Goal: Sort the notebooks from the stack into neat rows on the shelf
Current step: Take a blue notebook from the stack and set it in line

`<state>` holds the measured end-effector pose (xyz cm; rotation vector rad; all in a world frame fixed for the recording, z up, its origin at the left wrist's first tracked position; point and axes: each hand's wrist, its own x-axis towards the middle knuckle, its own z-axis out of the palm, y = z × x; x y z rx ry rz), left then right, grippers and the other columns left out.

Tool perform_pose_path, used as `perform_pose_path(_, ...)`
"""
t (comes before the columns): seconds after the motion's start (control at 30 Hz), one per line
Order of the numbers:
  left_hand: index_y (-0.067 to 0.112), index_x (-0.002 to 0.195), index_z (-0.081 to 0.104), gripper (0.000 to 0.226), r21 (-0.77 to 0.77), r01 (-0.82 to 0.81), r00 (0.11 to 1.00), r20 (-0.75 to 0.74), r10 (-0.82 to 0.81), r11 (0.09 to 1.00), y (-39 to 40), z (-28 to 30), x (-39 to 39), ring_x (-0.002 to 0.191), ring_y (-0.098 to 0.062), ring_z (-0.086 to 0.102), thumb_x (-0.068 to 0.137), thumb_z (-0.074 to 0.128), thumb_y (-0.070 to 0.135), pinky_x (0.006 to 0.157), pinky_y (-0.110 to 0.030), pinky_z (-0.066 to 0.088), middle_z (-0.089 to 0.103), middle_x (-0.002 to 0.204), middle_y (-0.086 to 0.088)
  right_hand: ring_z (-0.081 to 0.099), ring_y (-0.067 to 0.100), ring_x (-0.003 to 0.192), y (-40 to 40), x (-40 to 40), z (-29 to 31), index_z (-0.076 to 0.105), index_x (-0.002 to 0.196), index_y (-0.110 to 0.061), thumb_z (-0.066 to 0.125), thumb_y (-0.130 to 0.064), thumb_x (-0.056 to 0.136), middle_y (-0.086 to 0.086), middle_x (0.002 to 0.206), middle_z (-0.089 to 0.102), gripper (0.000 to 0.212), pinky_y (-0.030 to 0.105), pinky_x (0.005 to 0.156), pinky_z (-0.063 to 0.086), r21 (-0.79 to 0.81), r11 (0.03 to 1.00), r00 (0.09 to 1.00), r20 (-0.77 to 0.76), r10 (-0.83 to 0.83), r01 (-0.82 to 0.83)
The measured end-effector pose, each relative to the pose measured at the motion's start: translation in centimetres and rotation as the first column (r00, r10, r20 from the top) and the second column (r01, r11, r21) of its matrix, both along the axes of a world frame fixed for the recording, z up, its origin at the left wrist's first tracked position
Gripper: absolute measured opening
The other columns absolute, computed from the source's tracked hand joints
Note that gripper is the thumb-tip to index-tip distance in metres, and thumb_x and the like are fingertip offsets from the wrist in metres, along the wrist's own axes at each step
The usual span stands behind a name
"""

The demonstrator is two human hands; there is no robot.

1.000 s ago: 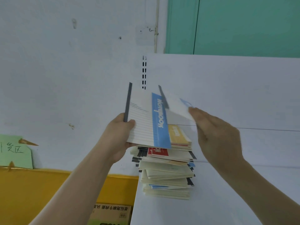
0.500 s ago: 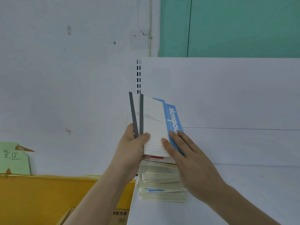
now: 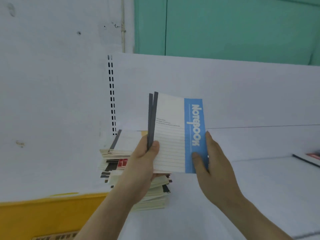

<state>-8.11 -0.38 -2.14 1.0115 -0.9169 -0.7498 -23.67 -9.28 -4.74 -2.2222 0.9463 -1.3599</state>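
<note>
Two thin notebooks with grey spines and a blue "Notebook" band stand upright in front of me, pressed together. My left hand grips them at the spine edge, thumb on the front cover. My right hand holds the blue edge, thumb on the cover and fingers behind. Below and behind them a tall uneven stack of notebooks rests on the left end of the white shelf.
A red-and-dark notebook lies flat at the shelf's far right. A slotted upright rises at the shelf's left back corner. A yellow bin sits lower left, against the white wall. A green door is behind the shelf.
The two notebooks have come together into one aligned pair and shifted right, off the stack. My right hand slid from the front cover to the blue edge.
</note>
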Motion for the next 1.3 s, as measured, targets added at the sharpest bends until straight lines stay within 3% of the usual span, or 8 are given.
perform_pose_path(0.3,0.021,0.114,0.042,0.015,0.107,0.038,0.863,0.498,-0.087,0.993,-5.5,-3.2,-10.1,0.038,-0.010,0.053,0.108,0.035,0.033,0.039,-0.023,0.042,0.063,0.067,0.001,0.052,0.004,0.105,-3.0,-11.4,-2.0,0.015,0.154,-0.032,0.039,-0.023,0.103,-0.011,0.129,0.044,0.058,0.019,0.081,0.040,0.155,0.957,0.967,0.020,-0.252,0.246)
perform_pose_path(0.57,0.023,0.116,0.041,0.014,0.148,-0.059,0.835,0.549,-0.032,0.987,-12.3,-5.2,-21.8,0.072,-0.010,0.058,0.107,0.035,0.033,0.068,-0.039,0.056,0.065,0.101,0.000,0.037,-0.009,0.101,-6.2,-23.6,-3.9,0.023,0.153,-0.025,0.048,-0.019,0.100,-0.010,0.139,0.034,0.058,-0.007,0.081,0.031,0.037,0.960,0.948,-0.174,-0.266,0.276)
perform_pose_path(0.77,0.025,0.152,0.023,0.047,0.107,-0.098,0.767,0.641,0.007,0.989,-18.2,-6.7,-33.1,0.092,-0.011,0.058,0.107,0.036,0.031,0.081,-0.028,0.046,0.061,0.126,0.005,0.048,0.008,0.111,-11.1,-35.2,-3.9,0.024,0.152,-0.028,0.054,-0.016,0.098,-0.010,0.144,0.033,0.064,0.034,0.091,0.054,0.059,0.955,0.945,-0.173,-0.279,0.292)
perform_pose_path(0.87,0.022,0.153,0.023,0.055,0.124,-0.156,0.682,0.731,0.016,0.980,-21.2,-7.4,-37.5,0.105,-0.018,0.062,0.104,0.044,0.038,0.087,-0.035,0.052,0.059,0.132,0.001,0.034,-0.004,0.109,-14.3,-39.8,-4.0,0.025,0.152,-0.024,0.054,-0.016,0.098,-0.010,0.145,0.033,0.061,0.007,0.097,0.038,0.040,0.949,0.928,-0.228,-0.296,0.313)
perform_pose_path(0.93,0.019,0.150,0.023,0.071,0.155,-0.208,0.620,0.785,0.008,0.966,-23.1,-7.5,-39.7,0.109,-0.020,0.060,0.096,0.058,0.046,0.085,-0.034,0.052,0.054,0.132,-0.001,0.030,-0.005,0.112,-16.5,-42.0,-4.1,0.023,0.153,-0.021,0.052,-0.018,0.100,-0.009,0.149,0.029,0.060,0.009,0.099,0.032,0.050,0.949,0.915,-0.284,-0.286,0.312)
perform_pose_path(1.03,0.019,0.146,0.022,0.096,0.256,-0.190,0.588,0.803,-0.099,0.948,-25.5,-7.6,-41.7,0.111,-0.017,0.055,0.075,0.078,0.054,0.081,-0.030,0.048,0.046,0.128,0.002,0.034,0.002,0.117,-19.6,-44.1,-4.7,0.020,0.153,-0.020,0.047,-0.023,0.102,-0.011,0.152,0.020,0.059,0.017,0.102,0.038,0.091,0.952,0.893,-0.382,-0.237,0.292)
perform_pose_path(1.17,0.026,0.136,0.034,0.088,0.424,-0.159,0.419,0.847,-0.328,0.892,-29.6,-8.4,-42.2,0.111,-0.015,0.054,0.067,0.082,0.054,0.090,-0.038,0.055,0.048,0.121,0.003,0.038,0.012,0.130,-24.3,-45.5,-5.9,0.022,0.152,-0.018,0.047,-0.023,0.102,-0.009,0.155,0.015,0.057,0.019,0.104,0.036,0.105,0.962,0.853,-0.494,-0.170,0.253)
perform_pose_path(1.3,0.025,0.134,0.041,0.083,0.535,-0.143,0.420,0.795,-0.438,0.833,-34.3,-9.9,-42.0,0.109,-0.012,0.055,0.068,0.085,0.049,0.093,-0.033,0.054,0.051,0.122,0.002,0.038,0.013,0.132,-29.8,-46.2,-7.4,0.028,0.151,-0.018,0.054,-0.030,0.098,-0.006,0.154,0.022,0.060,0.018,0.106,0.030,0.121,0.970,0.805,-0.585,-0.100,0.209)
